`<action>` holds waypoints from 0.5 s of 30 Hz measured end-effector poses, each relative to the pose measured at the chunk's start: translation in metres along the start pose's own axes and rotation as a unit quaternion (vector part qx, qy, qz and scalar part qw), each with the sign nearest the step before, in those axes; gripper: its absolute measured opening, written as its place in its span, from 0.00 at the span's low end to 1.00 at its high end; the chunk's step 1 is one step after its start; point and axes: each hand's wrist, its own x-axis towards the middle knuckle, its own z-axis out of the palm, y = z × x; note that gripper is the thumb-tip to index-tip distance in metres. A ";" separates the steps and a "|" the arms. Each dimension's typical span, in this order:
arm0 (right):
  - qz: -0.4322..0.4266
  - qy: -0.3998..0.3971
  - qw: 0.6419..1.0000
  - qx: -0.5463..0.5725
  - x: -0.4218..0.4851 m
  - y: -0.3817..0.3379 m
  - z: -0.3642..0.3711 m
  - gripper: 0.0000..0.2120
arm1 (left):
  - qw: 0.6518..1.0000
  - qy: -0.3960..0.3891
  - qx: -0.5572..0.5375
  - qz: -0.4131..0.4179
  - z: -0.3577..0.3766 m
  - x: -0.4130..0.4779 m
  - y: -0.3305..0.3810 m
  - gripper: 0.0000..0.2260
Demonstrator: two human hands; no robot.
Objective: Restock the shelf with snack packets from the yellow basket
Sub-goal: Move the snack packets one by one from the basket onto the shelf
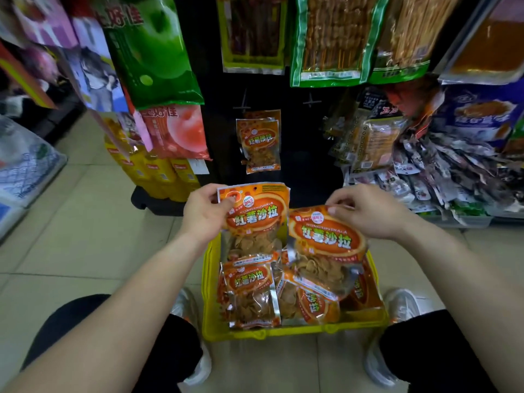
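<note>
A yellow basket stands on the floor between my knees, with several orange snack packets lying in it. My left hand grips one orange packet by its top left corner and holds it upright above the basket. My right hand pinches the top edge of a second orange packet, tilted over the basket's right side. Straight ahead, matching orange packets hang from a hook on the black shelf panel.
Green and red bags hang at the left above yellow bottles. Skewer snack packs hang at the top. A heap of small dark packets fills the shelf at the right. An empty hook sticks out beside the orange packets. Tiled floor surrounds the basket.
</note>
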 end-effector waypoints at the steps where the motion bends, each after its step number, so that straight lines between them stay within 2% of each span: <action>1: -0.006 -0.011 1.000 -0.018 0.003 -0.001 0.000 0.06 | 1.000 -0.001 -0.005 0.001 0.002 0.000 0.001 0.08; 7: -0.052 -0.043 0.998 0.015 0.021 -0.002 0.005 0.05 | 0.998 -0.062 -0.005 0.022 0.022 0.006 0.003 0.05; 15: -0.091 0.122 0.988 0.038 0.046 0.002 0.020 0.02 | 0.990 -0.117 -0.078 0.003 0.039 0.015 0.004 0.07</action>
